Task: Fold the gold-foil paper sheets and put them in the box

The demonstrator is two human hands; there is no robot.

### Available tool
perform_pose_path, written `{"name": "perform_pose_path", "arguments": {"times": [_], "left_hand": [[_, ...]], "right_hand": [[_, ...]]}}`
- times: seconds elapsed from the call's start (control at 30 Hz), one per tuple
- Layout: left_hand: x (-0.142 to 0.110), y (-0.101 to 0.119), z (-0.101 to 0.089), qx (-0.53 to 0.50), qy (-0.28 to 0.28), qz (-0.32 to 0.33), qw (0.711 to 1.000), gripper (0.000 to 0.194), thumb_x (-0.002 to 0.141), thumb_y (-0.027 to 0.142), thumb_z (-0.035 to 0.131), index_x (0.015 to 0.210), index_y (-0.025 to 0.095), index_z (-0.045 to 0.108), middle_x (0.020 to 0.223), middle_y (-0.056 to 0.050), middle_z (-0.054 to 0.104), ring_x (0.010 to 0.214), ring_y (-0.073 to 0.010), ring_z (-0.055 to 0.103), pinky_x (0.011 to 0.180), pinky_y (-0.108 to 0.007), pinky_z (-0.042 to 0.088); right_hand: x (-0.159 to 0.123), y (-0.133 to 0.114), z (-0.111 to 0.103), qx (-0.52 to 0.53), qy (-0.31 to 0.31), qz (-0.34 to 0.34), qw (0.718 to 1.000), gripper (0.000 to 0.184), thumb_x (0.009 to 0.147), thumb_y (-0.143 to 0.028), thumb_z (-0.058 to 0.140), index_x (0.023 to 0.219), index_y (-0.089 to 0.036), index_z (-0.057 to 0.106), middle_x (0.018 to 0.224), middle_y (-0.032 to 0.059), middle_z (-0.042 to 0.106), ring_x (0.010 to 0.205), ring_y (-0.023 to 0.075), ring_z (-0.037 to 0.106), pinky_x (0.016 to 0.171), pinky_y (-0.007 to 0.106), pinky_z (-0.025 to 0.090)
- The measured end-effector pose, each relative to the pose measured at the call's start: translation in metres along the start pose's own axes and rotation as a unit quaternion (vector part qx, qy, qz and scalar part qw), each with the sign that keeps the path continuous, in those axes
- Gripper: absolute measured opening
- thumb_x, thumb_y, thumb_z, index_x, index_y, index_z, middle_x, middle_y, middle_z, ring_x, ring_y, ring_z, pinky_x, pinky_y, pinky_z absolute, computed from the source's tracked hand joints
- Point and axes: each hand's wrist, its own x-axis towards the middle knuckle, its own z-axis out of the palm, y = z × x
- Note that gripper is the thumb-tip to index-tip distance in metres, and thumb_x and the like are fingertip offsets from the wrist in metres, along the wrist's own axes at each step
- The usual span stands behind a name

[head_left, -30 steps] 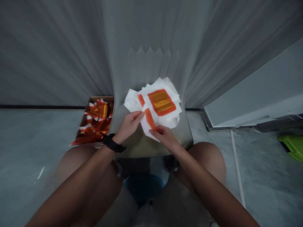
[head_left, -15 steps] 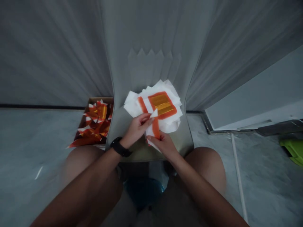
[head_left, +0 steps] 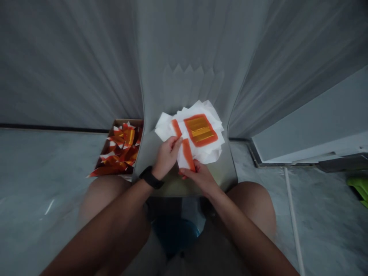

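My left hand (head_left: 166,156), a black watch on its wrist, pinches the upper left edge of a folded sheet of joss paper (head_left: 186,156), white with an orange band. Lower down, my right hand (head_left: 199,175) grips the bottom end of the same sheet between thumb and fingers. Just beyond both hands lies a loose, fanned stack of white joss paper (head_left: 212,109). Its top sheet bears a gold foil square (head_left: 198,128) with an orange border. The stack rests on the seat of a grey chair (head_left: 227,168). Fingers hide part of the held sheet.
To the left on the floor, an open cardboard box (head_left: 135,122) holds several folded orange and gold pieces (head_left: 123,153). A blue object (head_left: 178,232) is under the chair. Grey curtains (head_left: 71,69) hang behind. At right are a white panel (head_left: 316,122) and a green object (head_left: 359,188).
The white corner that stood up at my left fingertips is now folded down or covered. My left hand holds the sheet's edge. The whole view has shifted slightly.
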Motion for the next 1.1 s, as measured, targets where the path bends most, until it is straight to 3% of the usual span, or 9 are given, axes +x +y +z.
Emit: {"name": "perform_pose_path", "arguments": {"times": [0.1,0.23,0.33,0.4,0.53,0.8,1.1], "left_hand": [[-0.001,0.002,0.002,-0.023,0.002,-0.002,1.0,0.039,0.095,0.057,0.059,0.087,0.019,0.066,0.068,0.001,0.056,0.063,-0.0136,0.047,0.057,-0.027,0.036],[-0.009,-0.004,0.004,-0.146,-0.044,-0.09,0.984,0.048,0.087,0.061,0.07,0.111,0.02,0.067,0.071,0.001,0.061,0.061,-0.0129,0.052,0.055,-0.025,0.039],[-0.02,-0.01,0.007,-0.2,-0.112,-0.132,0.964,0.044,0.085,0.061,0.072,0.095,0.018,0.068,0.07,0.001,0.062,0.058,-0.0116,0.053,0.053,-0.024,0.042],[-0.027,-0.013,0.009,-0.201,-0.126,-0.14,0.961,0.043,0.086,0.062,0.07,0.085,0.018,0.066,0.066,0.001,0.06,0.055,-0.0111,0.052,0.051,-0.024,0.042],[-0.033,-0.013,0.011,-0.175,-0.089,-0.15,0.969,0.047,0.088,0.065,0.066,0.077,0.019,0.065,0.062,0.001,0.057,0.054,-0.012,0.051,0.049,-0.024,0.04],[-0.03,-0.024,0.01,-0.168,-0.023,-0.138,0.976,0.045,0.089,0.063,0.065,0.085,0.018,0.068,0.074,0.0,0.062,0.062,-0.0121,0.05,0.055,-0.024,0.04],[-0.025,-0.025,0.008,-0.107,0.026,-0.105,0.988,0.047,0.094,0.062,0.057,0.083,0.018,0.067,0.072,0.0,0.061,0.062,-0.013,0.049,0.055,-0.025,0.038]], "right_hand": [[0.002,0.002,0.0,-0.009,0.006,-0.007,1.0,0.034,0.068,-0.042,0.087,0.09,-0.02,0.073,0.083,0.0035,0.076,0.075,0.0193,0.069,0.072,0.035,0.058],[0.003,-0.002,-0.002,-0.016,0.043,-0.024,0.999,0.035,0.068,-0.044,0.086,0.09,-0.02,0.073,0.084,0.004,0.076,0.077,0.0197,0.07,0.074,0.035,0.058],[0.004,-0.003,-0.004,-0.009,0.054,-0.036,0.998,0.036,0.068,-0.045,0.085,0.091,-0.02,0.074,0.086,0.0044,0.077,0.078,0.0197,0.069,0.073,0.034,0.058],[0.005,-0.001,-0.005,-0.012,0.065,-0.041,0.997,0.037,0.068,-0.045,0.084,0.093,-0.019,0.074,0.085,0.0038,0.077,0.075,0.0189,0.069,0.072,0.034,0.057],[0.006,0.005,-0.003,-0.046,0.092,-0.035,0.994,0.037,0.069,-0.045,0.084,0.092,-0.018,0.074,0.082,0.0031,0.076,0.068,0.0178,0.066,0.07,0.034,0.056],[0.008,0.012,0.005,-0.033,0.064,-0.03,0.997,0.038,0.069,-0.045,0.084,0.095,-0.021,0.072,0.088,0.0041,0.075,0.075,0.0208,0.069,0.073,0.038,0.061],[-0.008,0.0,-0.006,0.054,-0.049,0.044,0.996,0.045,0.076,-0.057,0.082,0.101,-0.02,0.075,0.099,0.0081,0.079,0.096,0.0255,0.077,0.099,0.044,0.058]]}}
